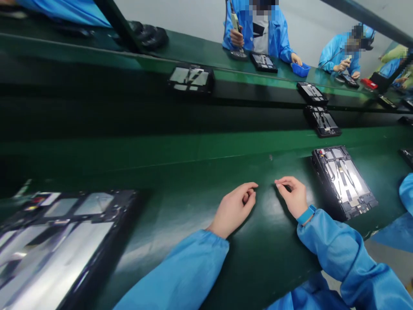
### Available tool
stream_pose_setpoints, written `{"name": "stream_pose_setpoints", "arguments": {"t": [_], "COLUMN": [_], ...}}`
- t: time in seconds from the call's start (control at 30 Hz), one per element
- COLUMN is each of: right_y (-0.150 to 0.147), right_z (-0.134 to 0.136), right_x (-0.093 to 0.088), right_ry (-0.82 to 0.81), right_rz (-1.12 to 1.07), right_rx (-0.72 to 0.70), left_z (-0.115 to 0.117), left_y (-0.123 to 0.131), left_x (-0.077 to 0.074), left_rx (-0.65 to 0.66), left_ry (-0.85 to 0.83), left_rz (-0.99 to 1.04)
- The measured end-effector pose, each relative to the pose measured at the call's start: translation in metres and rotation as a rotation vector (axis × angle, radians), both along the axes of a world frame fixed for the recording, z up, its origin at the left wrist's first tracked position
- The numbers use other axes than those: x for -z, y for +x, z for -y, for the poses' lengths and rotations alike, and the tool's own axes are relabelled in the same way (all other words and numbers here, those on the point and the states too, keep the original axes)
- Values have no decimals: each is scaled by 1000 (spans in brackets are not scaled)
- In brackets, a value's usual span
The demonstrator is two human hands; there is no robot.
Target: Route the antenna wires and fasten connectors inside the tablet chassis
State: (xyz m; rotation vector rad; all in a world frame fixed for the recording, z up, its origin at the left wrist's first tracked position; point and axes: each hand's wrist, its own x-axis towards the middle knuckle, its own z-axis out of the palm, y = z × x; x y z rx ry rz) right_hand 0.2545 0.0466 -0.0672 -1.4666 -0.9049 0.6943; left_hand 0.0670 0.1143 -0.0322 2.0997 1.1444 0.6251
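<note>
On the green table [180,168], both hands sit side by side, just apart. L hand [232,211] is curled loose, fingers folded in. R hand [292,197] is pinched, thumb & index tips together, w/ a blue wristband [306,214] above it. Grip on both is closed, no held item visible, though a v. small part between the R tips can't be ruled out. Neither hand touches a frame.

Nearest item: tablet frame [343,181], just right of R hand, flat on table, black rim around shiny plates & thin strips. Looks light & stiff at the rim, prob. fragile across the plates & strips. Best hold: long rim edges, fingers off the strips.

2nd frame [58,245] lies left of L hand, cut off by the pic edge, detail lost to blur & glare. More frames [322,121] sit further along. At far end, a co-worker [269,30] holds a pen-shaped tool [235,21], type unclear, near a blue tub [300,69].

Hand undersides are hidden, so table contact is unclear. Small parts on the frames are too glary to read.
</note>
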Motion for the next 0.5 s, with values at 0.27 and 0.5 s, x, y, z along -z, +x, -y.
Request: {"name": "stream_pose_setpoints", "arguments": {"t": [0.27,0.5], "right_y": [1,16], "right_z": [-66,-148], "right_x": [-5,0], "right_ry": [-53,-82], "right_rz": [-219,-238], "right_rx": [209,384], "left_z": [-3,-7], "left_y": [-3,-3], "left_x": [19,18], "left_rx": [60,96], "left_ry": [45,56], "left_rz": [-21,-43]}}
